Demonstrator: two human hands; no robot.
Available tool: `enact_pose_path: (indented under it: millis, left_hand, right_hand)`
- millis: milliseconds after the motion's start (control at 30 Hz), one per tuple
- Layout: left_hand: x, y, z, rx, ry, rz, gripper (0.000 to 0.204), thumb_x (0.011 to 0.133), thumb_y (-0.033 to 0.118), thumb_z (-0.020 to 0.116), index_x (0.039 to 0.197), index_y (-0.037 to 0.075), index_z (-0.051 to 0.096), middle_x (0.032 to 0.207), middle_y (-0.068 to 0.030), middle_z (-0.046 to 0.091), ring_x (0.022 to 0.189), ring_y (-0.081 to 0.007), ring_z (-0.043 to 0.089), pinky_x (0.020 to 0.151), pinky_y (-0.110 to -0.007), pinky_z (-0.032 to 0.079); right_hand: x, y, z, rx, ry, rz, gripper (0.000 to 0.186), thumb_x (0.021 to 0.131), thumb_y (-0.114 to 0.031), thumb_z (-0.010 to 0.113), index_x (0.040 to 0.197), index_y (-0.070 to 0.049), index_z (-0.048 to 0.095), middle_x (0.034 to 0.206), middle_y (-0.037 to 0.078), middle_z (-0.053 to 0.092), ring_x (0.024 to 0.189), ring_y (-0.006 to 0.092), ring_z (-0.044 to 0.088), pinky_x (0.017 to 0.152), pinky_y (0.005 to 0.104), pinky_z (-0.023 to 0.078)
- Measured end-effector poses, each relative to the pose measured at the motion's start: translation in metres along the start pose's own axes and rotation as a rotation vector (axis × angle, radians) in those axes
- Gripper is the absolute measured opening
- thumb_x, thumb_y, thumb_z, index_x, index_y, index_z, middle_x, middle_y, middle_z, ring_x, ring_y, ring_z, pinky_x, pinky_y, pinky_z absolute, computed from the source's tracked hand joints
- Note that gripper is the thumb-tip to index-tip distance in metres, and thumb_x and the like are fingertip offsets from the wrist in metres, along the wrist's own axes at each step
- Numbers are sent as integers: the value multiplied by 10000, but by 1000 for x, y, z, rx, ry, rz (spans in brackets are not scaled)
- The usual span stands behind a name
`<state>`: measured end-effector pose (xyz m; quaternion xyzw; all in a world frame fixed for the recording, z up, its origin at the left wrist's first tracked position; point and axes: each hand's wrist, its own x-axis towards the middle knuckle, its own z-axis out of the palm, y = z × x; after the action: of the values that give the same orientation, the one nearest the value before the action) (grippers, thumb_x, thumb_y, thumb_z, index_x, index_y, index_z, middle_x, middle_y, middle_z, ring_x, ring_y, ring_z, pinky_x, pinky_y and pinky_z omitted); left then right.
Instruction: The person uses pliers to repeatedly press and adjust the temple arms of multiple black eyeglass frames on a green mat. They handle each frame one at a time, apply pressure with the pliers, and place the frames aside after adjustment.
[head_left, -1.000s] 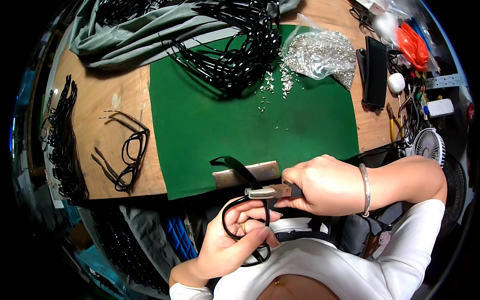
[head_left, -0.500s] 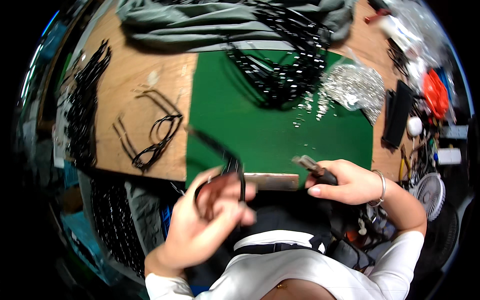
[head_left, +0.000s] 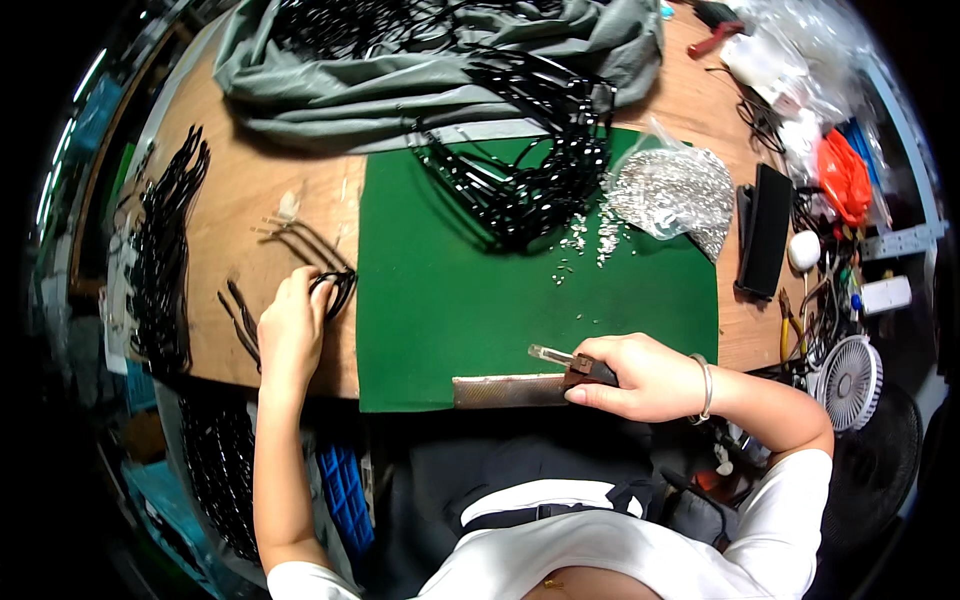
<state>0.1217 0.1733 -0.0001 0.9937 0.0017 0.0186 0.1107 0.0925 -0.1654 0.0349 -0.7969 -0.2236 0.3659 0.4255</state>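
Observation:
My left hand (head_left: 293,329) reaches onto the wooden table left of the green mat (head_left: 420,320), its fingers closed on a black glasses frame (head_left: 343,294) among black frames with their temples sticking out. My right hand (head_left: 640,380) grips pliers (head_left: 550,355) with metal jaws and a dark handle, just above a ridged metal strip (head_left: 500,393) at the mat’s front edge. On the mat lie a large tangle of black frames (head_left: 515,190), a clear bag of small silver pieces (head_left: 660,195) and loose silver pieces (head_left: 605,242).
Bundled black frames (head_left: 165,270) lie at left. Grey-green cloth (head_left: 270,85) holds more frames at the back. At right are a black case (head_left: 765,230), red plastic bag (head_left: 845,175), white round device (head_left: 804,251), yellow-handled tool (head_left: 788,325), cables and white fan (head_left: 848,382).
My left hand has carried the frame from the front centre to the glasses on the left. The pliers have come away from the frame, still in my right hand. The view has shifted.

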Motion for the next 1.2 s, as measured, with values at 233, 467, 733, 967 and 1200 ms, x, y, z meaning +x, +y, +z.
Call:
enact_pose_path:
  millis: [233, 467, 733, 967, 1200]
  left_hand:
    - [64, 119, 1, -479, 289, 412, 288, 795, 218, 573, 981, 1, 534, 892, -152, 568, 802, -257, 558, 715, -333, 443]
    - [118, 154, 61, -841, -80, 322, 250, 854, 221, 481, 815, 1, 592, 815, -67, 612, 692, -122, 547, 686, -253, 419]
    - [40, 149, -57, -1889, -102, 291, 256, 907, 232, 347, 1041, 45, 458, 1026, -192, 564, 621, -152, 584, 593, -277, 496]
    - [-82, 127, -31, -1525, -240, -124, 729, 681, -76, 630, 1231, 6, 158, 1032, -219, 535, 701, -131, 583, 668, -224, 482]
    - [-96, 136, -4, -1563, -129, -69, 812, 710, -98, 578, 1310, 48, 51, 1052, -213, 506, 699, -107, 567, 680, -200, 452]
  right_hand:
    - [18, 36, -17, -705, 479, -69, 357, 708, -130, 595, 1009, 7, 462, 958, 153, 471, 703, 307, 554, 641, 372, 465]
    - [3, 28, 6, -704, 356, -24, 452, 678, -99, 618, 1080, 12, 444, 1060, 145, 463, 768, 294, 545, 682, 358, 446]
    - [10, 36, -25, -473, 466, 64, 158, 693, -81, 568, 819, -9, 507, 752, 159, 536, 699, 327, 551, 635, 391, 456]
    - [29, 48, -10, -438, 429, 91, 101, 701, -76, 552, 763, -8, 510, 741, 158, 537, 737, 326, 545, 665, 393, 439]
    - [33, 50, 0, -703, 460, -23, 116, 705, -79, 557, 748, -9, 475, 702, 132, 519, 683, 286, 537, 616, 383, 426]
